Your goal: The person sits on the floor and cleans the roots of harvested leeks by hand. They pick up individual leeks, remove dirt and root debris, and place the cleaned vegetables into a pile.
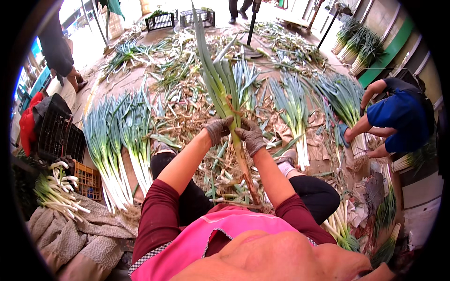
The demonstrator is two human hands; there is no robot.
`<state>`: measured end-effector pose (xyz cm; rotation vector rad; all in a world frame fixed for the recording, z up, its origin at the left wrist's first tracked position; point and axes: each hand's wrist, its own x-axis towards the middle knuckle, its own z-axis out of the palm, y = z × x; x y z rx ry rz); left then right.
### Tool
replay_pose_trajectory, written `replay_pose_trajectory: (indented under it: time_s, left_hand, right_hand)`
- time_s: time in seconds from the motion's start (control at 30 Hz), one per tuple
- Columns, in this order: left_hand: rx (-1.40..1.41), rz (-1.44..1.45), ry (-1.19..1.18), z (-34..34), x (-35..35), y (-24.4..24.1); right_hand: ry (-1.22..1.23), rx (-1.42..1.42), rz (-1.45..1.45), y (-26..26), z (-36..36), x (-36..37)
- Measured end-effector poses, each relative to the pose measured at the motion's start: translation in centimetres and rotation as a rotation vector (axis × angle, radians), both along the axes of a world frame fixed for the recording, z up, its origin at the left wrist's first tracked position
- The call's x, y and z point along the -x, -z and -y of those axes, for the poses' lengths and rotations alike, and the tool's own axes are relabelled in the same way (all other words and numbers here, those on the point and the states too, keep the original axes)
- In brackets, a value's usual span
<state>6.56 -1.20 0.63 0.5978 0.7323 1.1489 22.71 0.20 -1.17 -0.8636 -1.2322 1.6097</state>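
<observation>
Both my hands wear dirty, dark gloves and hold one unpeeled leek (236, 137) in front of me. My left hand (218, 130) grips its stalk from the left, and my right hand (251, 136) has fingers on it from the right. The leek's green leaves point up and away; its brown, soiled root end hangs towards my lap. Loose brown outer leaves cling to the stalk just above my hands. Long leeks with white stalks (109, 175) lie in rows on the left, and a smaller group (299, 137) lies beyond my right knee.
Leaf trimmings (182, 116) cover the floor ahead. A person in blue (400, 112) bends over a leek bundle (358, 140) at the right. Black crates (58, 130), an orange crate (87, 181) and woven sacking (100, 221) are at the left. Another person (58, 45) stands at the upper left.
</observation>
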Motion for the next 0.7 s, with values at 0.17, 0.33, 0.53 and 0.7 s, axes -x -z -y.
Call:
replay_pose_trajectory:
  time_s: [0.17, 0.33, 0.53, 0.7]
  left_hand:
    - [0.021, 0.007, -0.031, -0.2, -0.3, 0.2]
    - [0.056, 0.017, -0.075, 0.7, -1.1, -0.1]
    - [0.098, 0.101, -0.143, -0.9, -0.7, 2.1]
    - [0.144, 0.030, -0.216, -2.9, 1.9, 1.4]
  right_hand:
    - [-0.034, 0.124, -0.062, -0.7, 0.0, -0.3]
    - [-0.014, 0.116, -0.028, -0.4, 0.7, -0.3]
    - [0.194, -0.150, 0.319, -2.1, 3.9, 0.3]
    - [0.190, -0.298, 0.230, 2.5, 8.4, -3.2]
